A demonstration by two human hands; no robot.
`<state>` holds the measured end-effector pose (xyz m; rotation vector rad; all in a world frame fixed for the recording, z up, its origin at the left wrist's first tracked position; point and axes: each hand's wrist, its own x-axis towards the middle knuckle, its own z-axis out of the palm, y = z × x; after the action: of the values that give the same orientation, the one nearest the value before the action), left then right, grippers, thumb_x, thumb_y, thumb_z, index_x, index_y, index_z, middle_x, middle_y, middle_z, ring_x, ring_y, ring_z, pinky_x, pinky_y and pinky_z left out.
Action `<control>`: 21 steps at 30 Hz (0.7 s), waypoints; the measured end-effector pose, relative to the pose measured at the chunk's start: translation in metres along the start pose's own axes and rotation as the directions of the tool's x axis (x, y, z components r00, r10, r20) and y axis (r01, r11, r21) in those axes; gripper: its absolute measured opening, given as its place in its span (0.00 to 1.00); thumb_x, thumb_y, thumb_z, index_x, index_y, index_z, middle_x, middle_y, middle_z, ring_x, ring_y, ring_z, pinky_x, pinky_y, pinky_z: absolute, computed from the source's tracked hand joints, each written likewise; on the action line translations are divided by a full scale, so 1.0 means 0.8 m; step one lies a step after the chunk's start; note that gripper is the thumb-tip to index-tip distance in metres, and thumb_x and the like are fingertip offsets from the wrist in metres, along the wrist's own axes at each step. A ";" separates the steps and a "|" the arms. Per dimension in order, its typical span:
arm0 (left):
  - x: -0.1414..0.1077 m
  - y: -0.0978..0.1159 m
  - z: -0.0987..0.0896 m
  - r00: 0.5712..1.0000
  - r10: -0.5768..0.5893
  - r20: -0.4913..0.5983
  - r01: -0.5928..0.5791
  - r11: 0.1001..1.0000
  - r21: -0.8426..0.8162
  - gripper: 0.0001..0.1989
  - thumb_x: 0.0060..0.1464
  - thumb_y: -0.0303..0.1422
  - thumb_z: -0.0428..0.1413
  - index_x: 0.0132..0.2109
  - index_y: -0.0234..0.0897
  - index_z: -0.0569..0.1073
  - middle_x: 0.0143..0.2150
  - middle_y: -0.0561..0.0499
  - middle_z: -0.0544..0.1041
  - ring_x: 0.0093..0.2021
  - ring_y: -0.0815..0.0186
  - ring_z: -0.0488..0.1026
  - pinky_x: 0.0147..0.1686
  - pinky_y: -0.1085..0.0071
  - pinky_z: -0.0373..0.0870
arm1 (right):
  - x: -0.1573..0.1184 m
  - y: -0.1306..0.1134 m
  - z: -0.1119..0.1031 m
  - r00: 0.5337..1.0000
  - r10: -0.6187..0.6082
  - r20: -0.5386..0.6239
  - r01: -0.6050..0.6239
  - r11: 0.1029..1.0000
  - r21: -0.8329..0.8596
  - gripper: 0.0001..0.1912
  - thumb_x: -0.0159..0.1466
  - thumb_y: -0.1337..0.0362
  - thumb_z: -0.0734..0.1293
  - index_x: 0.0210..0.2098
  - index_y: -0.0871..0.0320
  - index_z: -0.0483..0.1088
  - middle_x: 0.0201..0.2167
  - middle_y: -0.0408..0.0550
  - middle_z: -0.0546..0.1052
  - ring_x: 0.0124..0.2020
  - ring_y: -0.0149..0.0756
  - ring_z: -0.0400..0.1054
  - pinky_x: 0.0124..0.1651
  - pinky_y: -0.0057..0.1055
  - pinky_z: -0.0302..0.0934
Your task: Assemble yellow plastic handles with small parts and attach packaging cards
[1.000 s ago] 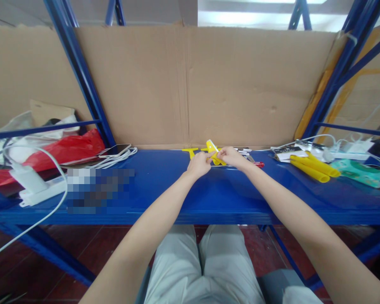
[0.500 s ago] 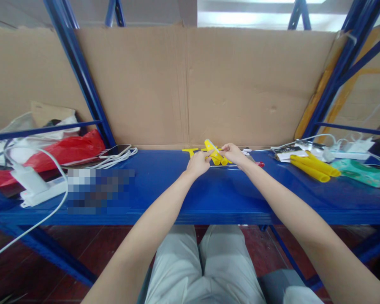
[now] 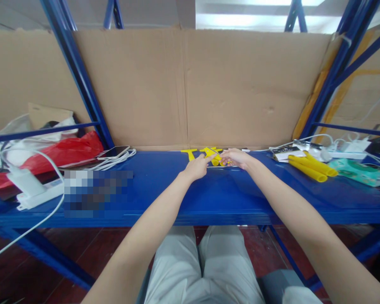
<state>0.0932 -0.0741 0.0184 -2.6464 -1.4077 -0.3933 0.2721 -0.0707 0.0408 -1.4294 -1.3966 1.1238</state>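
Observation:
At the back of the blue shelf, my left hand [image 3: 196, 167] is closed with its index finger stretched along a yellow plastic piece [image 3: 214, 160]. A thin grey strip shows along the top of that piece. My right hand [image 3: 236, 158] is turned partly palm up beside it, fingers curled near the piece's right end; what is between those fingers is too small to make out. Just left of the piece, behind my left hand, lies a yellow T-shaped piece [image 3: 189, 152], its stem partly covered by the hand.
Yellow tubes [image 3: 308, 168] lie at the right by a green packet [image 3: 359, 171] and a white power strip [image 3: 351, 153]. On the left are a phone [image 3: 115, 152], coiled white cable [image 3: 122, 157], a red bag [image 3: 66, 150] and a plugged charger [image 3: 27, 181]. Cardboard [image 3: 139, 88] walls the back.
The yellow piece, tilted up between both hands before, now sits lower. My right hand has turned palm up, and my left hand has shifted slightly left and down.

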 end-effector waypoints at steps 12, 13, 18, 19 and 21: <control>0.007 -0.002 0.001 0.987 -0.073 -0.144 -0.004 0.881 -0.472 0.28 0.57 0.22 0.49 0.64 0.42 0.64 0.51 0.43 0.74 0.49 0.60 0.72 0.50 0.65 0.67 | 0.016 0.007 -0.035 0.996 -0.070 -0.052 0.067 0.997 -0.048 0.09 0.62 0.65 0.63 0.31 0.62 0.73 0.29 0.50 0.78 0.22 0.25 0.66 0.26 0.22 0.59; 0.008 0.000 -0.001 0.985 -0.116 -0.127 0.020 0.809 -0.587 0.29 0.57 0.22 0.49 0.64 0.42 0.63 0.51 0.44 0.75 0.46 0.62 0.73 0.47 0.67 0.69 | 0.020 0.011 -0.046 0.986 -0.098 -0.138 0.080 0.989 -0.127 0.09 0.62 0.66 0.63 0.33 0.62 0.74 0.30 0.50 0.78 0.23 0.25 0.66 0.26 0.22 0.59; 0.011 0.006 -0.018 0.945 -0.263 0.196 0.242 0.154 -0.958 0.33 0.59 0.23 0.49 0.69 0.46 0.51 0.48 0.43 0.75 0.22 0.75 0.69 0.22 0.77 0.66 | 0.045 0.040 -0.103 0.888 -0.282 -0.365 -0.054 0.723 -0.689 0.10 0.57 0.70 0.64 0.32 0.65 0.78 0.28 0.50 0.79 0.31 0.35 0.71 0.32 0.25 0.60; 0.011 0.005 -0.021 0.935 -0.256 0.247 0.267 0.046 -0.963 0.34 0.59 0.22 0.48 0.69 0.46 0.50 0.47 0.42 0.76 0.21 0.76 0.68 0.20 0.78 0.64 | 0.050 0.047 -0.111 0.896 -0.268 -0.355 -0.092 0.668 -0.738 0.10 0.57 0.69 0.65 0.32 0.64 0.79 0.29 0.51 0.79 0.33 0.37 0.72 0.33 0.25 0.60; 0.012 0.003 -0.024 0.921 -0.218 0.323 0.304 -0.117 -0.945 0.35 0.60 0.21 0.46 0.70 0.47 0.47 0.46 0.42 0.76 0.19 0.76 0.67 0.17 0.79 0.62 | 0.059 0.059 -0.122 0.911 -0.252 -0.325 -0.129 0.575 -0.808 0.10 0.56 0.70 0.64 0.31 0.63 0.79 0.31 0.53 0.80 0.35 0.39 0.73 0.35 0.25 0.61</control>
<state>0.0970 -0.0722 0.0391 -3.1046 -2.2547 -2.3600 0.3781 -0.0230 0.0187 -2.0748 -1.7074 -0.0060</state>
